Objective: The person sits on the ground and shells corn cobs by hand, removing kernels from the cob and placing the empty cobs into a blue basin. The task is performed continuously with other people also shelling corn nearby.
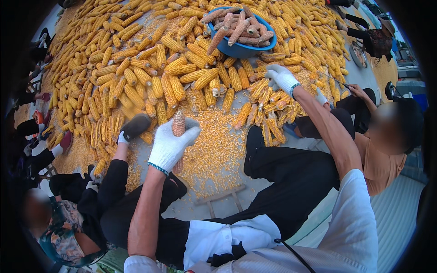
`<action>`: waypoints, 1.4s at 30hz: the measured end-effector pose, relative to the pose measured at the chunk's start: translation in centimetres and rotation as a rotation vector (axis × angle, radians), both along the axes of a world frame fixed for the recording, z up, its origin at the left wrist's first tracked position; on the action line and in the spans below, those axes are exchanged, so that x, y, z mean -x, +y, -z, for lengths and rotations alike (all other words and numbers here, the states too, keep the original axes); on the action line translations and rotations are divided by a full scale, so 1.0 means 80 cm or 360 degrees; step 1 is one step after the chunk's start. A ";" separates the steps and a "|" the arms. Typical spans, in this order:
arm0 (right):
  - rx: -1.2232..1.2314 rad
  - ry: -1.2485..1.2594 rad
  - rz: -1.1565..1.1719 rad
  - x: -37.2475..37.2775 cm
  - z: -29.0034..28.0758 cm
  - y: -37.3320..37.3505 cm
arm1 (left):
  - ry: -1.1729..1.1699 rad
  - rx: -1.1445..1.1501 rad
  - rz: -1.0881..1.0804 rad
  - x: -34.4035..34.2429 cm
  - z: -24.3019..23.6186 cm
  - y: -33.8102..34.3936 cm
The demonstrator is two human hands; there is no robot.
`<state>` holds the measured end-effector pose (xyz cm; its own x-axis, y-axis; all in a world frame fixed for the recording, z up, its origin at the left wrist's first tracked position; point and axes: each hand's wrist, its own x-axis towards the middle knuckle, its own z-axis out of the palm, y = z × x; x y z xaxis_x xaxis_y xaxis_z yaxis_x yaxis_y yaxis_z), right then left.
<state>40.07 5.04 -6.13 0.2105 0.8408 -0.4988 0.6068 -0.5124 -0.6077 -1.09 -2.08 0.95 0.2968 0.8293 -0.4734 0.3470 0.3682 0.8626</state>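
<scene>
A half-stripped cob (pixel 178 123), pale and pitted where kernels are gone, stands upright in the left hand (pixel 169 146). The hand wears a white knit glove and its grip is closed around the cob's lower part, hiding that end; the bumpy top pokes out above the fingers. Below it, loose yellow kernels (pixel 214 150) lie heaped on the grey floor (pixel 268 141).

The right hand (pixel 282 78), also in a white glove, reaches far forward onto the corn pile (pixel 136 68), fingers curled over a yellow cob (pixel 265 84); whether it has hold of it is hard to make out. The pile of long, ridged, golden ears spreads across the whole upper view and is cut off at the rim. A round blue bowl (pixel 241 49) of bare reddish-brown cobs sits on the pile, just beyond the right hand.

The person's black trousers (pixel 291 182) fill the lower middle. Other seated people show at both sides, partly cut off.
</scene>
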 end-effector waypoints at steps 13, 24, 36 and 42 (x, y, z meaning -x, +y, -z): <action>0.0307 -0.0278 -0.0677 -0.003 0.069 -0.055 | 0.0033 0.0091 0.0053 -0.013 0.029 -0.008; -0.0207 -0.0449 -0.0960 0.256 0.132 0.087 | 0.0160 0.0089 0.0050 -0.010 0.027 0.003; 0.0054 -0.0085 -0.0174 0.312 0.225 0.143 | 0.0198 0.0184 0.0021 0.005 0.034 0.007; 0.0011 -0.0093 -0.0119 0.330 0.229 0.141 | 0.0236 0.0179 0.0057 0.004 0.035 0.008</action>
